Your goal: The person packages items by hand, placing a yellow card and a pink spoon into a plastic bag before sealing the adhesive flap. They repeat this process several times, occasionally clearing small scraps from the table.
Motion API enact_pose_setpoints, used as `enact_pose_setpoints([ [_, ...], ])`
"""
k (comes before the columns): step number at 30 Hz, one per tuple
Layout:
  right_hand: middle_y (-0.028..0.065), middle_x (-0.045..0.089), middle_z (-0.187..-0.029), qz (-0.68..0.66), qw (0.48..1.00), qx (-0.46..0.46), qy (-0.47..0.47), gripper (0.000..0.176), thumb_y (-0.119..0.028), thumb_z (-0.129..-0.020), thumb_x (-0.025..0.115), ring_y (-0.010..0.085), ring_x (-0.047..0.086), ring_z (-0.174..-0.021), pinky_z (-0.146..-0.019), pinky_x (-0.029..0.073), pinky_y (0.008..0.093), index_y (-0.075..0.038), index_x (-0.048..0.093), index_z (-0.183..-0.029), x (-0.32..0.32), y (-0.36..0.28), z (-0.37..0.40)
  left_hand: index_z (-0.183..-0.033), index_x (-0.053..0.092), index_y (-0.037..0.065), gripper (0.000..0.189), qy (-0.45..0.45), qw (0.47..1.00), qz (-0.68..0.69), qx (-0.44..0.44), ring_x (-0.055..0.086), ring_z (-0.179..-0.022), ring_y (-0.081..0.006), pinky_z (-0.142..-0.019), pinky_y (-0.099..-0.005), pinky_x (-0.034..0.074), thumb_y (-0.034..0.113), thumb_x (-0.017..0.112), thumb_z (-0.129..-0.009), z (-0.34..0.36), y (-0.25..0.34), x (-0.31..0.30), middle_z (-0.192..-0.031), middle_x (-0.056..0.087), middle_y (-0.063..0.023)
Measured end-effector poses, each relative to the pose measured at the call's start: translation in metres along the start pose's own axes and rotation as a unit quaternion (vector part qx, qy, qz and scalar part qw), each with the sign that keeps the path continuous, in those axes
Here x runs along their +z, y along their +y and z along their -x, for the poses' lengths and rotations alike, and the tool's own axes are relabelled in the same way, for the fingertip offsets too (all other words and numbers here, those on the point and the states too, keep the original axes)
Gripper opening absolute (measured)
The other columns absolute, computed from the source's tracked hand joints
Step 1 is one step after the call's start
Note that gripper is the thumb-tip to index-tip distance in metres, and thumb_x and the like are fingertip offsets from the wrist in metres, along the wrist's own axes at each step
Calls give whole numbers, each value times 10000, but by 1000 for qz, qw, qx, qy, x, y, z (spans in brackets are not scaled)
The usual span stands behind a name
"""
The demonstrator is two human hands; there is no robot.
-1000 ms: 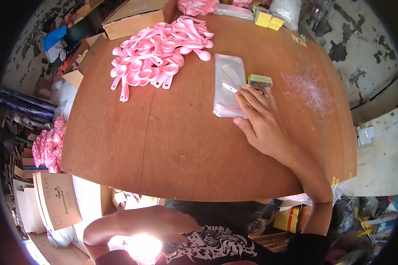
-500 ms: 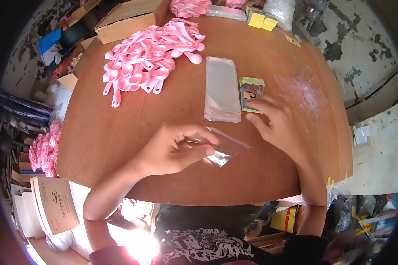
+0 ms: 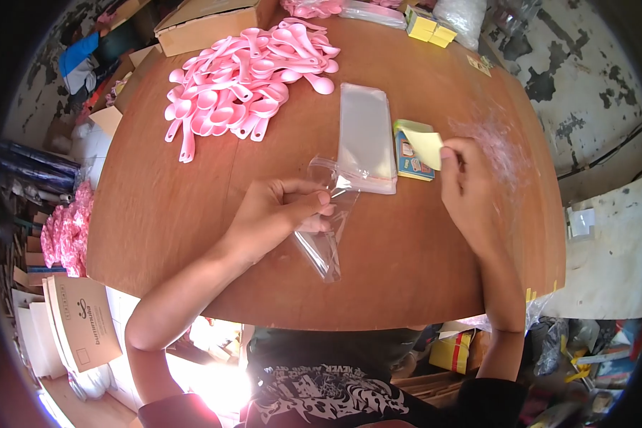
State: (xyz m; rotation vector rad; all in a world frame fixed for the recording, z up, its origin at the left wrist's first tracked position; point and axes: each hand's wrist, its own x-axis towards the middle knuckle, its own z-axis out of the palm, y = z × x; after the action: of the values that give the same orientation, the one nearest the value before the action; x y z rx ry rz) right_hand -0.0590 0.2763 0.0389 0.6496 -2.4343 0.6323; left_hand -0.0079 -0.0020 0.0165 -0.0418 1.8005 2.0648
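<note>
My left hand pinches a clear plastic bag, which hangs crumpled below and above the fingers over the table. My right hand grips the edge of a pale yellow card, lifted at an angle off a small stack of printed cards. Just left of that stack lies a pile of flat clear bags. The held bag's top overlaps the pile's lower left corner in the view. A heap of pink spoons spreads over the table's upper left.
The brown table has a cardboard box at its far edge. Yellow card stacks and a bulging plastic bag stand at the back. Loose clear strands lie at the right. A carton is at the lower left.
My right hand has taken hold of the top card and raised it, its yellow side now showing. My left hand has moved up slightly with the clear bag, which now hangs more upright.
</note>
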Motion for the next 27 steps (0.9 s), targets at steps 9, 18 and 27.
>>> enact_pose_setpoints([
  [9, -5, 597, -791, -379, 915, 135, 38, 125, -137, -958, 571, 26, 498, -656, -580, 427, 187, -16, 598, -973, -2, -39, 11, -1008, 673, -56, 226, -72, 995, -59, 26, 677, -782, -146, -691, -263, 562, 141, 656, -899, 7, 0, 13, -868, 690, -96],
  [18, 24, 660, -825, -441, 881, 149, -84, 86, -65, -891, 654, 50, 580, -746, -664, 454, 206, 11, 659, -930, 0, -42, 19, -1065, 663, -42, 266, -137, 975, -152, 81, 645, -823, -114, -725, -252, 529, 167, 667, -901, 10, 10, 17, -912, 696, -98],
  [27, 31, 653, -854, -461, 874, 136, -70, 89, -44, -879, 668, 55, 583, -758, -653, 471, 206, 20, 664, -941, -13, -36, 23, -1058, 652, -63, 262, -123, 970, -180, 105, 654, -783, -105, -681, -269, 521, 105, 686, -861, 2, 23, 41, -887, 709, -123],
])
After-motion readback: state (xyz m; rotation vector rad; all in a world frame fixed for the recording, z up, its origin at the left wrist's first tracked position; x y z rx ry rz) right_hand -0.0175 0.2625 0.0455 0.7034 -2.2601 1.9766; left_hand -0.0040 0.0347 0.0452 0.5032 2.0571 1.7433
